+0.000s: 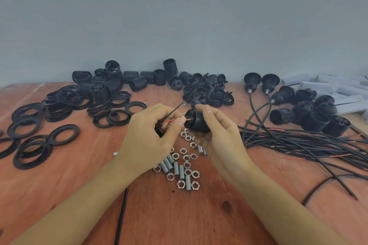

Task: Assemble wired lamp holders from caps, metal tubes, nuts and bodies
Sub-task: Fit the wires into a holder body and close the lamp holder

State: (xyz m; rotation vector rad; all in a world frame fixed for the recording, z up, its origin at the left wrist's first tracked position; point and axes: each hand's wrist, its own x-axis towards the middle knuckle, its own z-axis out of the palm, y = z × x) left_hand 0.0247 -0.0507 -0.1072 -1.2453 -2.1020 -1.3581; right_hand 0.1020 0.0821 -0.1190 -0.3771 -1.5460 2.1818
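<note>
The right hand [223, 139] is holding a black lamp holder body [196, 122] in the air just above the far end of the heap of hex nuts [186, 158] and threaded metal tubes [176, 168], its fingers [207, 110] curling round the ribbed barrel. The left hand [149, 139], over the heap's left side, is pinching a red wire [169, 121] with its fingers [180, 123] right at the body's end face. A black wire [175, 108] is sticking up past them, away from the heap.

The body is probably light, rigid plastic, and its ribs should give a sure hold around the barrel. The wires look thin and limp, so they are likely best gripped close to the tip.

The opening the red wire is meeting is too small to make out, as is how far the wire is in. The left palm is hiding where the two wires join. A black cable [121, 215] is running from under the left forearm, left of the heap, off the near edge of the tabletop [199, 215].
</note>
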